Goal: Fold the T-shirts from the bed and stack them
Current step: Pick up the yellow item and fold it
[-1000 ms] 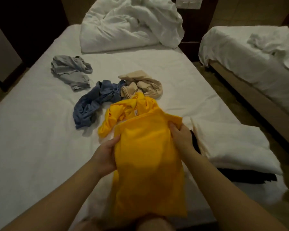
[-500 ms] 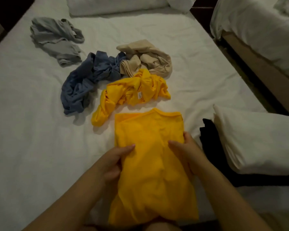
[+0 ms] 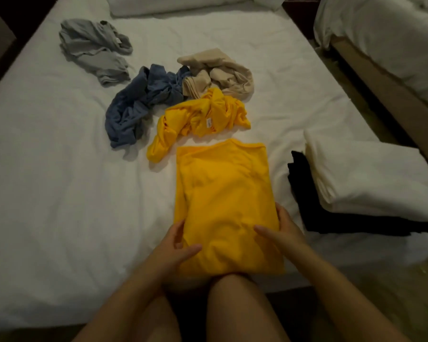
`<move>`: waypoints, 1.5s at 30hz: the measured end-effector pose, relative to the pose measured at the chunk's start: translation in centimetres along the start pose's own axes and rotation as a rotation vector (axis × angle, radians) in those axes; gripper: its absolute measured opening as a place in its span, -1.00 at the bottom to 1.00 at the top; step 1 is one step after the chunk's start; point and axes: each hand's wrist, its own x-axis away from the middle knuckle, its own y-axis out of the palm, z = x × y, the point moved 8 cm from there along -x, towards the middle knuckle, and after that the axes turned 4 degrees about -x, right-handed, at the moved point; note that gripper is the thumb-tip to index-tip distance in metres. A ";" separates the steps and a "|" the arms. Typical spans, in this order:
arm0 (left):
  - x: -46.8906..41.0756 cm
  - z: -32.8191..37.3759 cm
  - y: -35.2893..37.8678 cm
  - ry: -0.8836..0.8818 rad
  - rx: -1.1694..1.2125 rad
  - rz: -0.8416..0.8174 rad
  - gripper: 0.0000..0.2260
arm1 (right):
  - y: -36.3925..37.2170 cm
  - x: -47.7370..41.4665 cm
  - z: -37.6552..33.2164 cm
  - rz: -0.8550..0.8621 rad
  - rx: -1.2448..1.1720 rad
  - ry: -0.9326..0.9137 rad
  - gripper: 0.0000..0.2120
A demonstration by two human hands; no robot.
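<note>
A yellow T-shirt (image 3: 223,193), folded into a long rectangle, lies flat on the white bed (image 3: 59,193) in front of me. My left hand (image 3: 176,245) grips its near left edge, thumb on top and fingers under. My right hand (image 3: 279,233) holds its near right edge the same way. Beyond it lie a crumpled yellow T-shirt (image 3: 203,119), a crumpled blue T-shirt (image 3: 141,102), a beige T-shirt (image 3: 218,72) and a grey T-shirt (image 3: 97,50). At the right stands a stack with a folded white garment (image 3: 366,176) on a black one (image 3: 331,218).
White pillows and a duvet (image 3: 183,3) lie at the head of the bed. A second bed (image 3: 386,40) stands to the right across a narrow floor gap. My bare knees (image 3: 232,304) press against the bed's near edge.
The yellow T-shirt has been laid down flat on the bed. Both hands slid from its upper sides down to its near end. The camera tilted downward.
</note>
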 end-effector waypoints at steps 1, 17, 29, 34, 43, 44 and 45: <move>0.5 -0.5 -0.1 0.025 -0.030 0.041 0.15 | 0.3 1.5 0.8 -0.002 0.044 -0.014 -0.20; 7.9 -0.4 -1.9 0.189 -0.642 0.250 -0.55 | 0.4 11.2 5.3 0.159 -0.136 -0.175 -0.41; 13.6 -1.2 0.4 0.758 -1.185 0.463 -0.60 | 0.9 15.1 3.0 0.094 0.316 -0.445 -0.50; 13.3 1.0 -0.6 0.710 -0.949 0.446 -0.78 | 0.3 14.5 1.0 0.278 0.644 -0.716 -0.74; 7.9 7.1 -1.7 0.535 -0.168 0.493 -0.87 | -2.2 8.4 -4.8 0.304 -0.076 -0.496 -0.93; 6.8 8.0 -1.5 0.552 -0.160 0.522 -0.89 | -2.4 6.8 -5.3 0.358 -0.140 -0.450 -0.86; 5.6 9.0 -1.4 0.569 -0.177 0.565 -0.88 | -2.6 5.2 -5.8 0.431 -0.161 -0.420 -0.81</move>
